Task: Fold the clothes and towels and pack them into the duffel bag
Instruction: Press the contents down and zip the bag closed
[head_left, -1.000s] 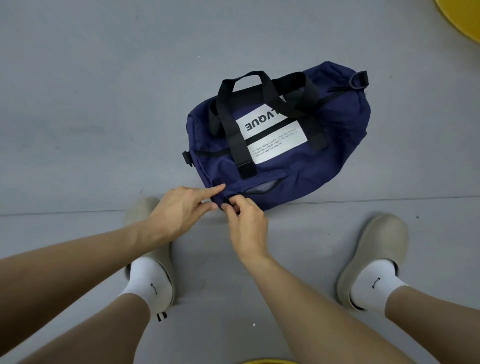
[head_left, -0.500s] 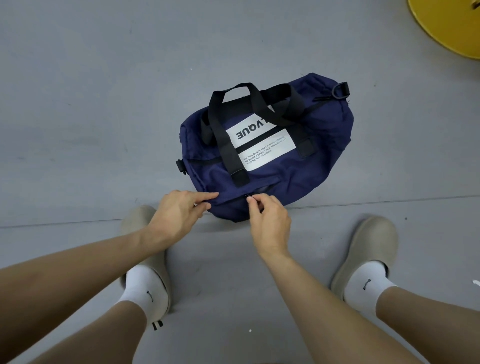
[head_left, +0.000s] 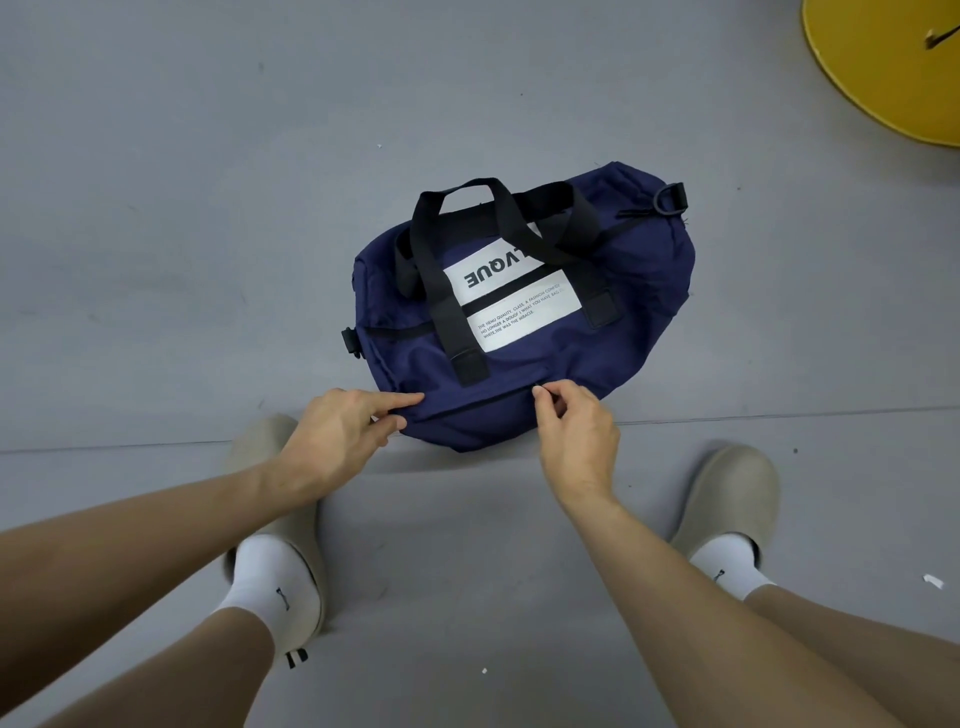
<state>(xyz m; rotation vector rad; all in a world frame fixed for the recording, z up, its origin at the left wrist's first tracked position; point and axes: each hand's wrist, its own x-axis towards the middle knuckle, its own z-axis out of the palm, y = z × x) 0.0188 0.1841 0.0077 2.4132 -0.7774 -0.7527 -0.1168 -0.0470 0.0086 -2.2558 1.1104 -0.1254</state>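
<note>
A navy duffel bag with black handles and a white label lies on its side on the grey floor. My left hand pinches the fabric at the bag's near left corner, at the end of a zip line. My right hand pinches the small zip pull at the near edge, about halfway along the bag. The pocket between my hands looks closed. No clothes or towels are in view.
My two feet in beige clogs and white socks stand on either side, close to the bag. A yellow round object lies at the far right corner. A floor seam runs left to right under the bag's near edge.
My right hand has slid to the right along the bag's near edge with the zip pull, closing the gap in the pocket. My left hand kept its hold on the corner.
</note>
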